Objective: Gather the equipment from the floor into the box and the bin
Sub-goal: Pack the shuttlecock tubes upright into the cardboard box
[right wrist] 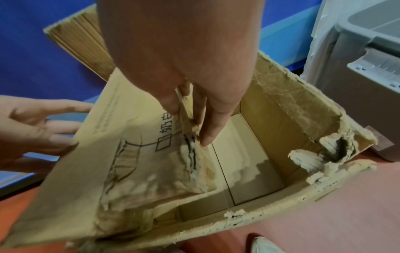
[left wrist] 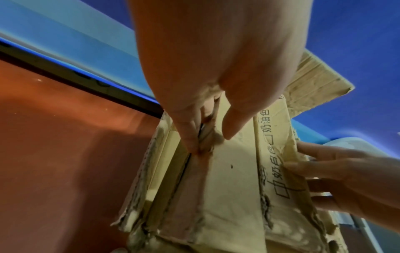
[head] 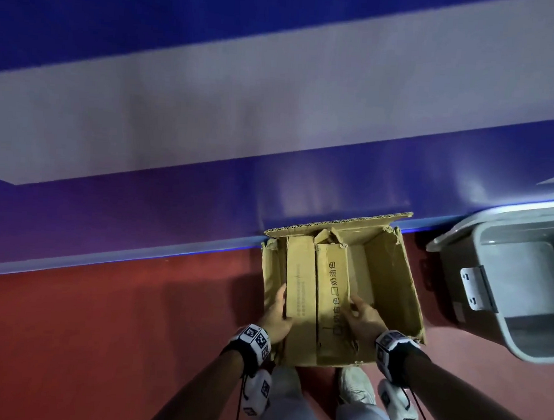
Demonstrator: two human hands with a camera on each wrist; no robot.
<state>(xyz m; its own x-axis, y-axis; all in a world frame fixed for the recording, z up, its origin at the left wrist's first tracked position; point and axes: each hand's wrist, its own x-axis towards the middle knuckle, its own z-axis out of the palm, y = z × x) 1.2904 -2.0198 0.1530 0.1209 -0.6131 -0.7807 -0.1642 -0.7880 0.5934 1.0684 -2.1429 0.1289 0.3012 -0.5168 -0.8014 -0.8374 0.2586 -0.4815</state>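
Observation:
A worn cardboard box [head: 391, 281] stands open on the red floor against the blue wall. A folded cardboard sheet [head: 300, 276] with printed characters lies tilted in its left half and sticks out over the near rim. My left hand [head: 277, 313] grips the sheet's left edge, thumb on top. In the left wrist view, my left hand [left wrist: 211, 140] pinches that edge of the sheet [left wrist: 229, 188]. My right hand [head: 361, 315] pinches the sheet's torn right edge, which shows closer in the right wrist view: hand [right wrist: 190, 123], sheet [right wrist: 129, 154]. The box's right half [right wrist: 249, 162] holds nothing.
A grey plastic bin [head: 519, 263] stands open just right of the box, with a white latch on its side. My shoes [head: 355, 390] are right at the box's near edge. Red floor stretches to the left, and the blue and grey wall rises behind.

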